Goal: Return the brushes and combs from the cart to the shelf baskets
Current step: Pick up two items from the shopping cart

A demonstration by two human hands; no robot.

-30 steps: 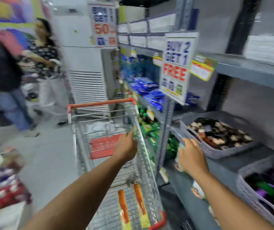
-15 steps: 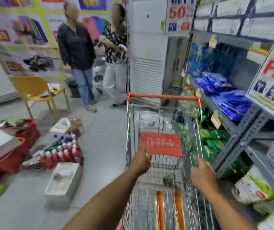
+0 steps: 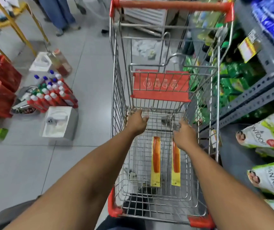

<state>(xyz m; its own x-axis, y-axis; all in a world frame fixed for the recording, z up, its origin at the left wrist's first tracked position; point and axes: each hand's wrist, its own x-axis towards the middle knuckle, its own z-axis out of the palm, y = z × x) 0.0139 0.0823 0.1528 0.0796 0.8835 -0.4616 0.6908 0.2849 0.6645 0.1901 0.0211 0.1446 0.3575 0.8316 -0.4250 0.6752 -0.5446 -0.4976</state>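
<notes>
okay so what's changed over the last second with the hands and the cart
The right hand left the shelf basket, apparently letting go of the item it held, and reached into the cart beside the left hand. The view tilted from the shelf down into the cart. The two packaged combs stayed on the cart floor.

Two orange combs point(image 3: 156, 161) on yellow cards lay flat, side by side, on the wire cart's point(image 3: 116, 97) floor.
</notes>
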